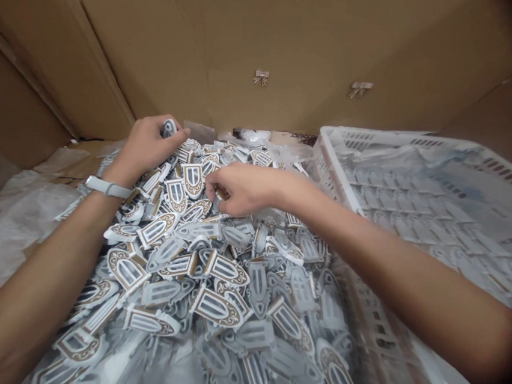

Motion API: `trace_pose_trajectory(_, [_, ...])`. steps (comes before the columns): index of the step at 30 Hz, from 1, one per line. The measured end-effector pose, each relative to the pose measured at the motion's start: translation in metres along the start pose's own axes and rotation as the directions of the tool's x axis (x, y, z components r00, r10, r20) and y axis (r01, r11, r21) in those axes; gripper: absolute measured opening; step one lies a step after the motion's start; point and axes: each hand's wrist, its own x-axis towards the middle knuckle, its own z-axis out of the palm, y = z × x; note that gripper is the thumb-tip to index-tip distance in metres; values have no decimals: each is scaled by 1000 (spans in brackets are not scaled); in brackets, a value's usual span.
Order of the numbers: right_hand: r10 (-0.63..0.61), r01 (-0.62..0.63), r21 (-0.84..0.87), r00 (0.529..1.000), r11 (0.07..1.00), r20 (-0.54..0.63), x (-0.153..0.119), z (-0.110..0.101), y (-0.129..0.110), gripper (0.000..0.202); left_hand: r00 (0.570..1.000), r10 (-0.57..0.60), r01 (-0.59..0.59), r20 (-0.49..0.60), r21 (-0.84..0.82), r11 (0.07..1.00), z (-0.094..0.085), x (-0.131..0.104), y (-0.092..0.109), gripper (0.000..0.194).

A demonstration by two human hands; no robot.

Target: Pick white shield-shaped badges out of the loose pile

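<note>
Brown cardboard walls [307, 34] stand behind a holey white plastic basket [336, 175], at three o'clock from a heap [225, 273] of curly-patterned arches. The right hand [249, 188] is nearer a white arch [192, 180] at nine o'clock, long tip pointing to six; whether its bent fingers grip anything, I can't tell. The left hand [147, 142] pinches a small grey piece [169, 127].

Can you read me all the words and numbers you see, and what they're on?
There are none I can read.
White-and-brown arch-shaped pieces: curly decorations, not letters.
Pale grey wristband: no lettering shows.
Brown cardboard wall: no lettering shows.
</note>
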Motion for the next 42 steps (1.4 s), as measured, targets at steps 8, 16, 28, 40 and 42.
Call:
trace_pose_trajectory(8, [6,-6,4,1000,1000,0,1,0,1,33,1000,-12,12,20,-2,1000,-3,-1,2,41])
trace_pose_trajectory(16, [3,-3,-2,1000,1000,-10,1,0,3,40,1000,-4,4,-5,5,1000,-1,0,2,39])
trace_pose_trajectory(28, [-39,39,-14,999,999,-37,4,5,5,44,1000,3,-3,-8,3,1000,0,0,-2,37])
trace_pose_trajectory(40, [-99,102,31,991,994,-86,8,4,7,40,999,6,-5,-34,16,1000,1,1,-4,35])
trace_pose_trajectory(42, [-103,107,44,992,993,-78,8,4,7,42,1000,8,-8,-29,18,1000,1,1,-4,36])
